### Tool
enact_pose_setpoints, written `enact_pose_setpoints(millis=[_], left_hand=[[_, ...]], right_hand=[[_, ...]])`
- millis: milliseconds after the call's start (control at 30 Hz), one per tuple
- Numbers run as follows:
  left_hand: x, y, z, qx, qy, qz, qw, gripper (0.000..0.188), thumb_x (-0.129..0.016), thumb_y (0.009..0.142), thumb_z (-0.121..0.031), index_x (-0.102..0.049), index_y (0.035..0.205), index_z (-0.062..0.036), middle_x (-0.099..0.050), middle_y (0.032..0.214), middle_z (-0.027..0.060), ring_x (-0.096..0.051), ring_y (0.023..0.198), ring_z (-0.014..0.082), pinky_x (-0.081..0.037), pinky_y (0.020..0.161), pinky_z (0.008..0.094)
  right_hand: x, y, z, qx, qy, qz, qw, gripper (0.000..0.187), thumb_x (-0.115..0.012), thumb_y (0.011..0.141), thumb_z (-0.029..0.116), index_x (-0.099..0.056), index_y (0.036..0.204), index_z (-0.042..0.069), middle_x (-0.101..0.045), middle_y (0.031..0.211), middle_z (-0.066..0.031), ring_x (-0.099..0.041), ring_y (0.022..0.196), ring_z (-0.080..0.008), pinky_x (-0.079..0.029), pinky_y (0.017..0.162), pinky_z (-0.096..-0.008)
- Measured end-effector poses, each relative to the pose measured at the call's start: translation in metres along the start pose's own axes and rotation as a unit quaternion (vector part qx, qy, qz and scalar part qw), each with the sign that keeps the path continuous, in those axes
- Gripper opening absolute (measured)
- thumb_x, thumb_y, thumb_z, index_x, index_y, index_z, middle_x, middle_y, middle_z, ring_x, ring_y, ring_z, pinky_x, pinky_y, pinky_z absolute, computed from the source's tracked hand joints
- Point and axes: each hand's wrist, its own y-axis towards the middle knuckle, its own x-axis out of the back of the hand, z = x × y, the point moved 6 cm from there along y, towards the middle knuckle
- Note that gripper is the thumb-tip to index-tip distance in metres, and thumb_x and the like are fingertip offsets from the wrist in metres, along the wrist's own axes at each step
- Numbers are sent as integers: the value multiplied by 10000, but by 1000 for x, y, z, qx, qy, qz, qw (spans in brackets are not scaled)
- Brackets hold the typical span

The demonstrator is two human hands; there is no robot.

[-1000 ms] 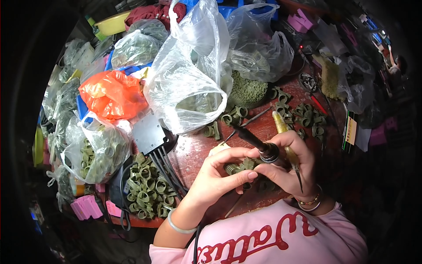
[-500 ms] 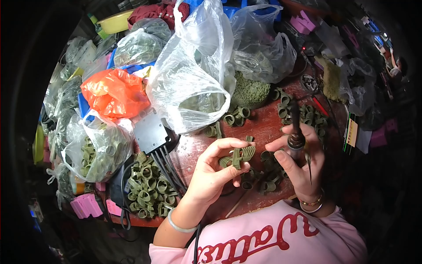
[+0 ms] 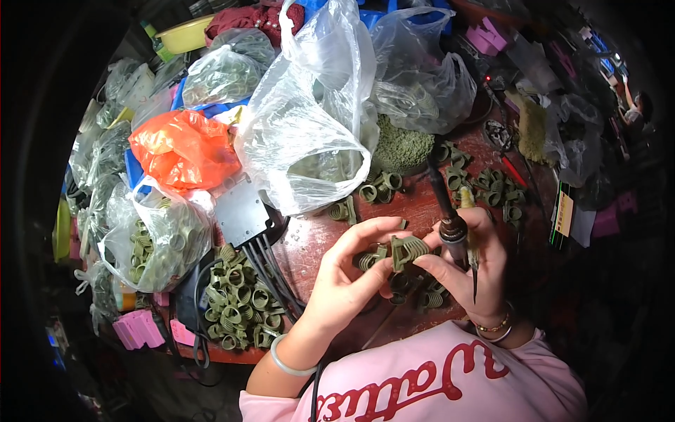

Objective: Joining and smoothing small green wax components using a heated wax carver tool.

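Note:
Pinched in my left hand [image 3: 342,278] is an olive-green ribbed plastic part [image 3: 409,250], with another ribbed piece [image 3: 369,260] beside it at the fingers. My right hand [image 3: 486,271] grips a dark, pen-shaped tool [image 3: 453,231], its long black end slanting up and away to the left. A yellowish strip [image 3: 467,198] and a thin dark point [image 3: 475,285] also show at this hand; I cannot tell whether they belong to the tool. The right thumb and fingertips reach the right side of the plastic part. Several loose green parts [image 3: 432,294] lie under my hands.
A heap of green parts [image 3: 239,299] sits at the left, by a grey metal box [image 3: 240,209] with black cables. Clear plastic bags [image 3: 309,119], an orange bag [image 3: 184,149] and a bowl-shaped green mass [image 3: 404,144] stand farther back. More green parts [image 3: 496,188] lie right.
My right hand has moved left to the plastic part, and the tool now tilts up to the left. The part has turned and shifted slightly right and down in my left hand.

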Motion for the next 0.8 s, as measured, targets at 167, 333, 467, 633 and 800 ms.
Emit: enact_pose_setpoints(millis=[167, 333, 467, 633, 800], left_hand=[[5, 0, 11, 60, -88, 1, 994, 420, -643, 875, -40, -536, 1281, -42, -613, 1152, 77, -583, 871, 70, -498, 618, 182], [0, 3, 6, 4, 74, 39, 996, 351, -677, 851, -32, -568, 1183, -2, -637, 1020, 81, -612, 754, 98, -494, 544, 199], [5, -2, 16, 88, -229, 58, 968, 257, -610, 907, -103, -529, 1139, -27, -648, 1003, 151, -659, 657, 190, -508, 483, 227], [-3, -1, 10, 72, -256, 97, 959, 232, -590, 930, -174, -511, 1090, -26, -638, 974, 190, -640, 586, 212, -463, 417, 229], [4, 1, 22, 64, -157, 57, 984, 139, -547, 951, -131, -503, 860, -36, -522, 749, 103, -436, 446, 112, -325, 370, 202]], right_hand=[[3, -2, 1, 25, -31, -2, 999, 422, -736, 788, -61, -486, 1117, 25, -597, 970, -31, -609, 891, -83, -491, 800, -236], [6, -5, -6, 9, -79, 30, 996, 378, -798, 762, 45, -536, 1035, 44, -614, 909, -20, -574, 765, -61, -471, 658, -222], [47, 3, -18, 7, -221, -56, 974, 284, -759, 769, -28, -538, 939, 21, -655, 826, -26, -600, 744, -57, -501, 684, -227], [102, 30, -57, 35, -239, -139, 960, 261, -750, 786, 62, -530, 915, 8, -588, 727, -64, -548, 642, -118, -451, 588, -269], [94, 37, -46, 86, -325, -133, 932, 272, -744, 764, 39, -537, 937, 8, -616, 791, -145, -620, 720, -319, -487, 666, -347]])
